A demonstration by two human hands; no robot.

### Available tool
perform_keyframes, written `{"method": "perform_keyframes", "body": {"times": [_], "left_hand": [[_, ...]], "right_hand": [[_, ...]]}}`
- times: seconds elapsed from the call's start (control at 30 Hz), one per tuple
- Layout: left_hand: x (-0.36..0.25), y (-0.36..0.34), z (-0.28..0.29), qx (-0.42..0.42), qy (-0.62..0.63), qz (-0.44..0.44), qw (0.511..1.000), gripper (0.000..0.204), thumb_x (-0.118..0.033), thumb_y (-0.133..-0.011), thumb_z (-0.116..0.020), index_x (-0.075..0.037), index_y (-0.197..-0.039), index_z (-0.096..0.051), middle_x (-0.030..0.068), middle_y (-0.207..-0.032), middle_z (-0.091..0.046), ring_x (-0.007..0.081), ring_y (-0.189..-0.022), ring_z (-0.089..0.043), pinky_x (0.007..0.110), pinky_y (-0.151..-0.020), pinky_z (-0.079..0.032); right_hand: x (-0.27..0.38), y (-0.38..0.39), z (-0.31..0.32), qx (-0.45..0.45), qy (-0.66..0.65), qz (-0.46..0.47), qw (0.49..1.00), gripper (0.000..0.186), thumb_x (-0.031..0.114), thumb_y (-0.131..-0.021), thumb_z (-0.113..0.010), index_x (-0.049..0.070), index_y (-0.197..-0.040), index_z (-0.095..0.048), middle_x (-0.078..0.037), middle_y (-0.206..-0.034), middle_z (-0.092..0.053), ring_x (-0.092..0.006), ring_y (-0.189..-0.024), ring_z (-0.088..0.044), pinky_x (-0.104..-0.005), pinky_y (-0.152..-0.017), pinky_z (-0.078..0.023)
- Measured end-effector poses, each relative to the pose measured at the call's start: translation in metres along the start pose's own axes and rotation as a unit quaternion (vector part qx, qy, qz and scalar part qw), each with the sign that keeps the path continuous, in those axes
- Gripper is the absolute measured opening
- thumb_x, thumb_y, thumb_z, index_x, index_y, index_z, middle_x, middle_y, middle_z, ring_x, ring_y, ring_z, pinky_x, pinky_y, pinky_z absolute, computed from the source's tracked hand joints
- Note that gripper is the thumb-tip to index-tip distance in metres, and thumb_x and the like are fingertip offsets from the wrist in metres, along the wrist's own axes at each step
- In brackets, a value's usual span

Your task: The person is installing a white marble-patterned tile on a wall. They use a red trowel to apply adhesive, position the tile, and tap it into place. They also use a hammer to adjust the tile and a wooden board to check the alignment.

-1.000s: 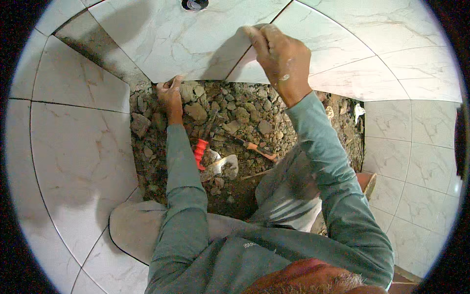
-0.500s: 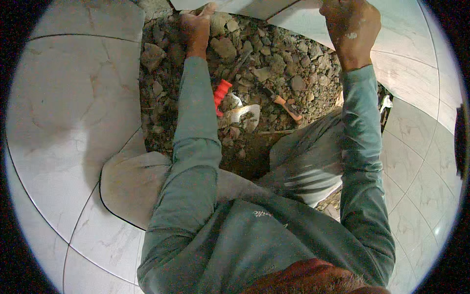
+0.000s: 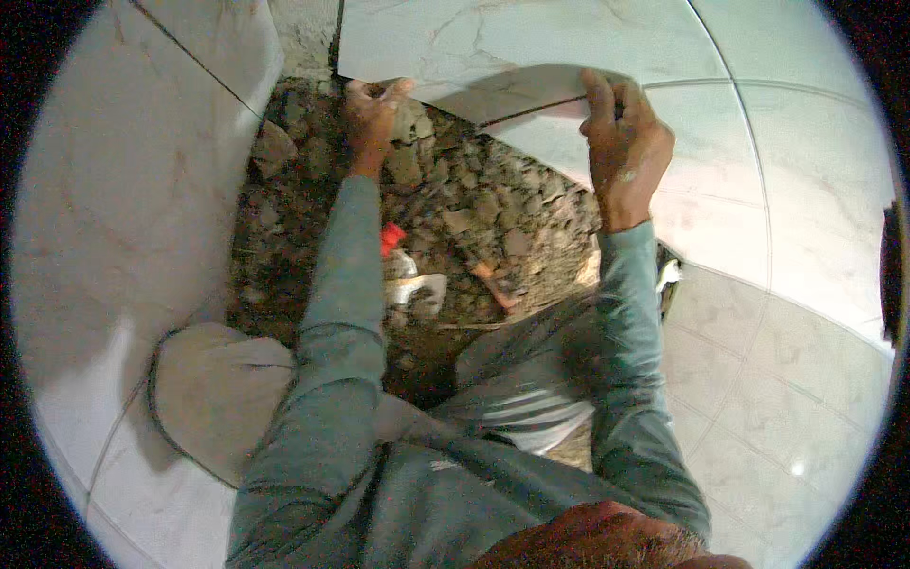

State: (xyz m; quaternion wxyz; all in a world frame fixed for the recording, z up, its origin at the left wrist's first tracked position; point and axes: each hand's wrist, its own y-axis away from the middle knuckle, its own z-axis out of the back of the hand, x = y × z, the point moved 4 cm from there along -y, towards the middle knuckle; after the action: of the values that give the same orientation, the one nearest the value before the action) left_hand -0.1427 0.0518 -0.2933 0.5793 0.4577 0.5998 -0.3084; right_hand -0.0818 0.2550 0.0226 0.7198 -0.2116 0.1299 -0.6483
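My left hand [image 3: 372,123] is closed at the near edge of a pale, grey-veined floor tile [image 3: 455,47], its thumb at the rim and its other fingers partly hidden. Over the tiles to the right, my right hand [image 3: 627,142] has its fingers curled together, fingertips near the end of a dark gap [image 3: 533,112] between two tiles. Whatever those fingertips pinch, if anything, is too small to make out. Below the tile edge lies bare rubble [image 3: 474,204] of broken stone and soil.
On the rubble lie a red-handled tool [image 3: 391,237], partly covered by my left forearm, a tool with an orange-brown handle [image 3: 497,288], and a crumpled white piece [image 3: 427,292]. Laid tiles [image 3: 123,190] border the pit on the left, and more tiles [image 3: 730,332] on the right. My bent knee [image 3: 218,389] rests at left.
The view has tipped so that more of the far tiles shows and both hands sit lower in it. My right hand has come a little nearer to my left; my left stays at the tile edge.
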Motion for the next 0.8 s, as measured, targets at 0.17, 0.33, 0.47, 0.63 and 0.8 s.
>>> {"method": "perform_keyframes", "body": {"times": [0.17,0.33,0.47,0.63,0.8], "left_hand": [[0.011,-0.008,0.001,0.094,0.057,-0.019,0.994,0.061,-0.031,-0.070,-0.091,0.002,-0.108,-0.057,0.0087,-0.099,-0.066,0.0176,-0.081,-0.060,0.036,-0.075,-0.051],[-0.010,0.009,0.004,-0.004,0.017,-0.033,0.999,0.062,-0.030,-0.075,-0.089,0.006,-0.111,-0.053,0.0141,-0.104,-0.065,0.0197,-0.084,-0.064,0.035,-0.077,-0.053],[-0.006,0.009,0.001,0.023,0.036,-0.013,0.999,0.066,-0.035,-0.079,-0.085,0.008,-0.115,-0.050,0.0168,-0.104,-0.064,0.0250,-0.097,-0.067,0.038,-0.087,-0.056],[0.037,-0.001,-0.003,0.053,0.093,-0.022,0.994,0.064,-0.037,-0.085,-0.080,0.007,-0.120,-0.048,0.0186,-0.109,-0.063,0.0276,-0.102,-0.065,0.041,-0.086,-0.055],[0.007,0.006,0.002,0.009,-0.044,-0.040,0.998,0.065,-0.038,-0.086,-0.078,0.006,-0.124,-0.048,0.0194,-0.114,-0.061,0.0279,-0.105,-0.063,0.042,-0.090,-0.053]], "right_hand": [[0.005,0.001,0.001,0.012,-0.006,0.046,0.999,0.017,0.025,-0.098,-0.060,0.014,-0.097,-0.073,-0.005,-0.071,-0.070,-0.0210,-0.057,-0.069,-0.0351,-0.055,-0.052],[0.013,0.000,0.001,0.035,-0.085,-0.083,0.992,0.020,0.023,-0.098,-0.060,0.008,-0.093,-0.073,-0.008,-0.070,-0.070,-0.0170,-0.053,-0.068,-0.0304,-0.053,-0.051],[0.009,-0.001,-0.002,0.034,-0.085,-0.087,0.992,0.020,0.023,-0.098,-0.061,0.008,-0.093,-0.073,-0.008,-0.071,-0.070,-0.0165,-0.053,-0.068,-0.0298,-0.052,-0.051],[0.011,-0.002,-0.004,0.023,-0.080,-0.068,0.994,0.018,0.022,-0.096,-0.064,0.007,-0.092,-0.073,-0.007,-0.068,-0.070,-0.0158,-0.051,-0.068,-0.0291,-0.049,-0.049],[0.007,0.001,-0.005,-0.023,-0.106,-0.067,0.992,0.023,0.020,-0.096,-0.068,0.002,-0.082,-0.071,-0.003,-0.050,-0.059,-0.0073,-0.044,-0.055,-0.0242,-0.043,-0.040]]}}
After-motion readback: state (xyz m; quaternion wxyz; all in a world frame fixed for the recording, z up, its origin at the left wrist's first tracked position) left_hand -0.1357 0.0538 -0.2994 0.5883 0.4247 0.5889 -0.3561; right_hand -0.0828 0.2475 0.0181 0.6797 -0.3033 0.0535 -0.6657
